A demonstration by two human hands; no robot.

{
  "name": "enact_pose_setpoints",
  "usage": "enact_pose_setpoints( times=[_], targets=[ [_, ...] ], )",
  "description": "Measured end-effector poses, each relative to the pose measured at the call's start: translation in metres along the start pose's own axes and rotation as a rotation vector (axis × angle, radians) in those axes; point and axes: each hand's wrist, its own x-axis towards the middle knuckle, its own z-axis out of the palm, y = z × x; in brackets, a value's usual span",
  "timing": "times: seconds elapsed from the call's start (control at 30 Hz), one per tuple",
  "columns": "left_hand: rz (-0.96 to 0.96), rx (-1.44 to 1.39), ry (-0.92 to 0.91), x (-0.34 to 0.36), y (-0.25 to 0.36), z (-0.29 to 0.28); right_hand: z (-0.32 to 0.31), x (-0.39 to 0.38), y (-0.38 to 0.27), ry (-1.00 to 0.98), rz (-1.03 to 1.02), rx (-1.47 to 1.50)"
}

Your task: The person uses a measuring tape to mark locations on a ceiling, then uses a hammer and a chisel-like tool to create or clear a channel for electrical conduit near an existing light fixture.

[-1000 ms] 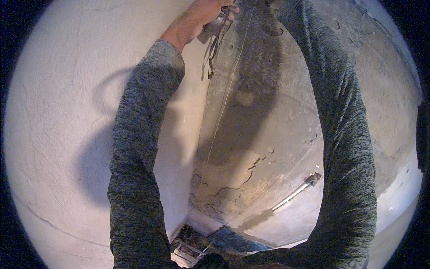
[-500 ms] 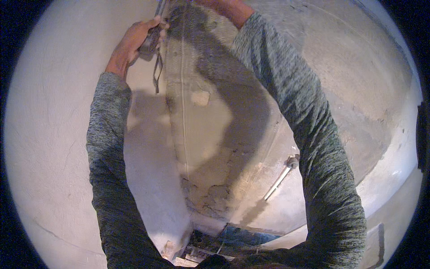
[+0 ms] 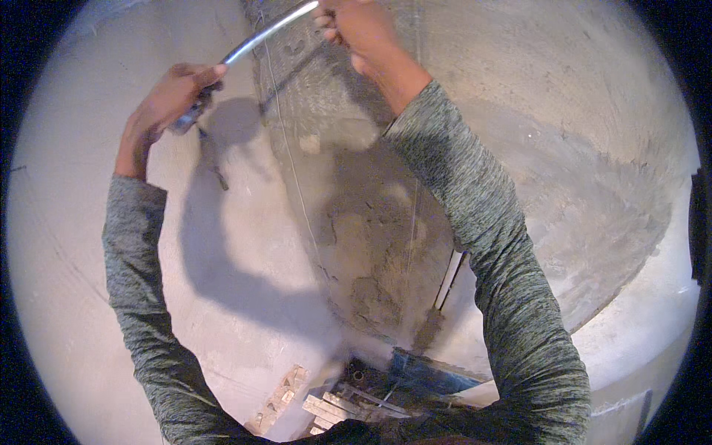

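Tape measure (image 3: 270, 30), top of frame, left of centre, strung between the two hands. Long axis oblique: blade climbs from the left hand (image 3: 167, 104) at upper left toward the right hand (image 3: 363, 33) at top centre, bowed slightly upward, bright with glare. Case (image 3: 187, 119) at the lower-left end, dark strap (image 3: 213, 159) hanging from it.

Left hand: fingers closed around the case, thumb laid toward the blade's mouth. Right hand: fingers curled in, blade's far end meeting them; seems gripped there, exact pinch lost in blur and at the top edge.

Hidden or cut: most of the case sits behind the left hand's fingers; blade tip covered by the right hand; right hand's upper side touches the frame's top edge. Right sleeve (image 3: 475, 193) crosses the pale tube (image 3: 447, 280), concealing its upper part. Cluttered pieces at bottom centre, beside the blue panel (image 3: 430, 372), too dark to sort; pale slats (image 3: 326, 408) nearer the viewer.

Markings: any print on blade or case washed out by glare and blur, unreadable.

Pale wall (image 3: 67, 208) at left; grey rough surface (image 3: 371, 230) at centre, arm shadows over both.
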Motion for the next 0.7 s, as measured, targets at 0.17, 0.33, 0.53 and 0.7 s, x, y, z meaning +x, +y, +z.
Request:
enact_pose_setpoints(
  times=[0.17,0.33,0.53,0.7],
  targets=[
    [-0.154,0.229,0.083,-0.047,0.068,-0.058,-0.064,0.026,-0.019,0.080,-0.057,0.285],
    [-0.104,0.451,0.179,-0.057,0.141,-0.084,-0.085,0.044,-0.019,0.085,-0.052,0.387],
    [0.096,0.957,0.285,-0.049,0.225,-0.093,-0.103,0.043,-0.036,-0.009,0.040,0.734],
    [0.149,1.145,0.222,-0.023,0.252,-0.114,-0.120,0.057,-0.038,-0.110,0.001,0.567]
  ],
)
